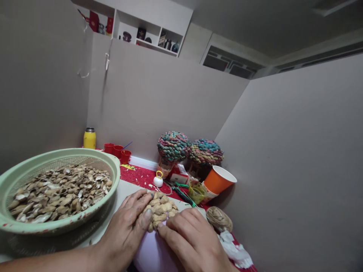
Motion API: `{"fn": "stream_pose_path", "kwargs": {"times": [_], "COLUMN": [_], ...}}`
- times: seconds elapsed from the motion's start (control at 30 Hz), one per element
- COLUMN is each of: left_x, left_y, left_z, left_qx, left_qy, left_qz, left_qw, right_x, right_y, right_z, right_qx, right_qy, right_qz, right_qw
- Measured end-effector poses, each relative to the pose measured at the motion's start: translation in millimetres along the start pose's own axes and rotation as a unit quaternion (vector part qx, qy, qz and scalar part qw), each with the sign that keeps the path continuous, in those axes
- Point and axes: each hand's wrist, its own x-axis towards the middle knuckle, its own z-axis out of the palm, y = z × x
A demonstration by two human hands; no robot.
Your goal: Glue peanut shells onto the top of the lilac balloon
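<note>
Your left hand [129, 217] is on the shell layer [161, 206] over the lilac rounded form [155, 253], your right hand [195, 236] touching its near right edge. Green colander [117, 166] of loose shells [62, 192] sits left on your worktop [129, 187]; red cups [117, 151], two multicoloured balls [173, 146] and a tilted orange cup [217, 182] beyond.

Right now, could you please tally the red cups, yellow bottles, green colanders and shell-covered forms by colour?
Red cups: 3
Yellow bottle: 1
Green colander: 1
Multicoloured shell-covered forms: 2
Purple, partly shell-covered form: 1
Total: 8
</note>
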Motion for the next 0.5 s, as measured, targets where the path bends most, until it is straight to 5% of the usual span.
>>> {"fn": "stream_pose_path", "kwargs": {"times": [0.5], "left_x": [-1], "left_y": [-2], "left_z": [-0.7], "left_qx": [0.004], "left_qy": [0.016], "left_qz": [0.007], "left_qw": [1.000], "right_x": [-15], "right_y": [-1], "right_z": [-16], "right_qx": [-0.015], "right_qy": [-0.011], "right_qz": [-0.014], "right_qw": [1.000]}}
